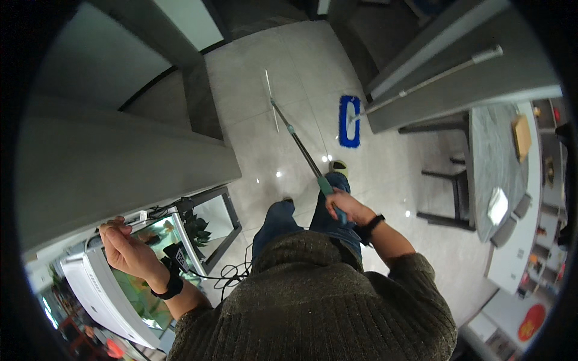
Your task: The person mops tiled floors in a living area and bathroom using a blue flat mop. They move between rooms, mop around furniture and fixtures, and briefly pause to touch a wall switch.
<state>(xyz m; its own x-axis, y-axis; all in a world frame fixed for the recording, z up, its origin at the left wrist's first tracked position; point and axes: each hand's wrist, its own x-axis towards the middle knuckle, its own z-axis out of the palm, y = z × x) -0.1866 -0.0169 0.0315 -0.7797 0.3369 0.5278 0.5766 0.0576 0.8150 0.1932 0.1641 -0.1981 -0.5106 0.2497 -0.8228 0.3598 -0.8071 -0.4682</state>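
Observation:
My right hand point(349, 206) is wrapped round the green grip of a T-shaped floor squeegee point(307, 155). Its dark pole slants away to the far left, ending in a thin, pale crossbar on the tiles. My left hand point(123, 246) is raised above the fish tank point(150, 301) at the left, close to the wall. Its fingers are curled together; whether anything is in them is hidden. Beyond my right foot stands a flat mop with a blue fringed head point(349, 122), its pale handle leaning toward the wall at the right.
At the right are a grey-topped table point(497, 162) and dark chairs point(448, 198). Black cables point(232, 274) hang beside the tank, near a dark-framed stand point(226, 231). Grey walls point(120, 162) flank the pale tiled floor point(259, 54), and shelves line the far right.

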